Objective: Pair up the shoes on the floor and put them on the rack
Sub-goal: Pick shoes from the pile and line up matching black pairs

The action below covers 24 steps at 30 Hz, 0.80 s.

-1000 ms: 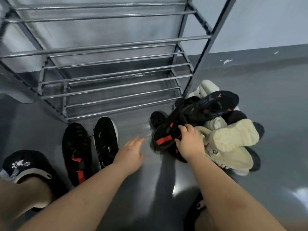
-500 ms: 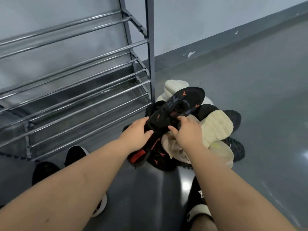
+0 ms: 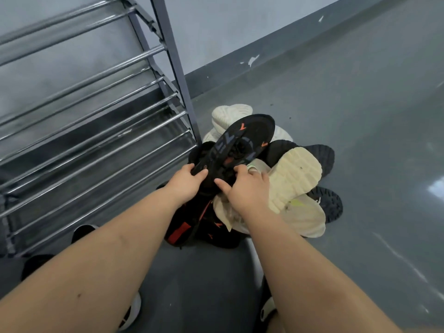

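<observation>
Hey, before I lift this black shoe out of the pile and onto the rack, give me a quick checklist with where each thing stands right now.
1. Left hand grips the black shoe: ok.
2. Right hand grips the same shoe: ok.
3. Shoe lies on top of the pile, sole up, nothing over it: ok.
4. Its mate found: cannot tell; a black shoe with red patch lies underneath.
5. Rack bars nearby are free of shoes: ok.
6. Cream shoe beside the right hand may shift: cannot tell.
</observation>
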### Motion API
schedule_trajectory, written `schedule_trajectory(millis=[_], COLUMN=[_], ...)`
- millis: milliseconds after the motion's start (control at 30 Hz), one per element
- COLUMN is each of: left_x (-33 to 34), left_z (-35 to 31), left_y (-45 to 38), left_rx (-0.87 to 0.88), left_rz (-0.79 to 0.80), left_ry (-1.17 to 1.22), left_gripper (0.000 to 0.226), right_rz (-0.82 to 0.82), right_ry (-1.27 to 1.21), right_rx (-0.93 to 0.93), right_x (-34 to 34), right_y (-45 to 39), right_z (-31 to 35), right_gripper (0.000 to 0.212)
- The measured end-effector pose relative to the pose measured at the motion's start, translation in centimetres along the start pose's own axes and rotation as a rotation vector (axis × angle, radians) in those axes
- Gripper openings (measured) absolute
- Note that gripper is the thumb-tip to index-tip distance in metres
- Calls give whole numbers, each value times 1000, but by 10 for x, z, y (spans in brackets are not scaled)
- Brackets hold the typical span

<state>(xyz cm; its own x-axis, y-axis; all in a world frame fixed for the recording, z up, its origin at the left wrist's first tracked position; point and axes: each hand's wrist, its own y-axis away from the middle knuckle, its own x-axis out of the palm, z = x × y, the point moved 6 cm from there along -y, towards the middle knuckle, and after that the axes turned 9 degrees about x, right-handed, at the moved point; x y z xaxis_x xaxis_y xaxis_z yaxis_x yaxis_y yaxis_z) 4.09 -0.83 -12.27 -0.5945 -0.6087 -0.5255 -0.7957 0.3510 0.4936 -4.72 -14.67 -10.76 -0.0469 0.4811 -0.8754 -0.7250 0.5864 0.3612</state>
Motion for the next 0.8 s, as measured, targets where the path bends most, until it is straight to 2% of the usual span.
schedule_trajectory(millis=[100,233,333,433,633,800], left_x=[-3,-7,-8,-20,-54,-66], left_z=[7,-3,-8,4,62,131], left_y=[-2,4,19,44,110,165], left_rx=[-14,55,44,-9,-99,-245], left_rz=[-6,-15,-36,-60,-142,-228], left_ry=[62,107,336,533,867,956], left_gripper=[67,50,34,30,21,15], right_rz=[-4,-78,-129,-155,110,322], right_ry=[-106,-340,-429,-562,-742,-617], right_rx=[-3,17,31,-2,-90,-162], right_x=[2,-8,-12,-8,23,65], right_y=[-1,8,21,38,87,131], right_z=[-2,-7,-3,13,73,107], right_gripper=[58,55,55,63,79,78])
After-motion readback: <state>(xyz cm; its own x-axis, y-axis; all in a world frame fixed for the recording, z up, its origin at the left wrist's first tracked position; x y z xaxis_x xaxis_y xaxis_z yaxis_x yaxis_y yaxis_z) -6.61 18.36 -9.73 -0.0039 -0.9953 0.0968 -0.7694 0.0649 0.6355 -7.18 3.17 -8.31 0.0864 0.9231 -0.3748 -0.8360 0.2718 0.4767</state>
